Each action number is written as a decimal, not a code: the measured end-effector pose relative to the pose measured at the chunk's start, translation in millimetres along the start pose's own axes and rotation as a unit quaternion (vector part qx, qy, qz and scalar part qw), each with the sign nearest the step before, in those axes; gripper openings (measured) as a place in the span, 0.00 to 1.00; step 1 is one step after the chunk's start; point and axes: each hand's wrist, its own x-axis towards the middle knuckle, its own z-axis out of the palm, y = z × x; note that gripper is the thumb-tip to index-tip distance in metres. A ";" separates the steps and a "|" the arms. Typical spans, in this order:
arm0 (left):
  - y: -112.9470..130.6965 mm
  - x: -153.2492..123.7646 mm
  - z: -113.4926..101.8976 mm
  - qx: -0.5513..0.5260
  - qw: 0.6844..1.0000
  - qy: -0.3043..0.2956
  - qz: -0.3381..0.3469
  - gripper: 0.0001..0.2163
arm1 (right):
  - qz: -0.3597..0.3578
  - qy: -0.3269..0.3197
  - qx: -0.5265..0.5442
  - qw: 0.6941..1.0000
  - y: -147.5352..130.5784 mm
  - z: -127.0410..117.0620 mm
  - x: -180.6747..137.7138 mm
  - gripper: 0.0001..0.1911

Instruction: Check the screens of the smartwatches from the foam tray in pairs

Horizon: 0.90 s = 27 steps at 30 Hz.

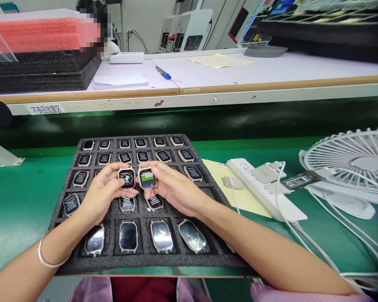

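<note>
My left hand (102, 193) holds a smartwatch body (127, 177) with a lit dark screen, fingers wrapped round its case. My right hand (171, 188) grips a second watch body (148, 178) whose screen shows a green band. Both are held side by side just above a black foam tray (66, 262). The tray's pockets hold several more watch bodies, lit ones in the far rows such as (142, 156) and dark ones in the near row such as (128, 236). A silver bangle (47, 262) circles my left wrist.
The tray lies on a green mat (19, 209). To the right are a white power strip (264, 188) with plugs and cables, a yellow sheet (227, 180) and a white fan (353, 163). Behind, a raised shelf (208, 84) carries foam stacks (40, 67), paper and a pen.
</note>
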 end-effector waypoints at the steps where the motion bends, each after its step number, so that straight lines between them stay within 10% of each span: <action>1: 0.1 0.0 0.0 0.002 1.000 0.000 -0.001 0.17 | 0.000 -0.001 -0.002 1.000 0.3 -0.1 0.3 0.16; 27: -0.2 -1.7 0.9 0.021 1.000 -0.009 0.012 0.18 | -0.001 -0.006 -0.025 1.000 1.5 -1.4 0.5 0.17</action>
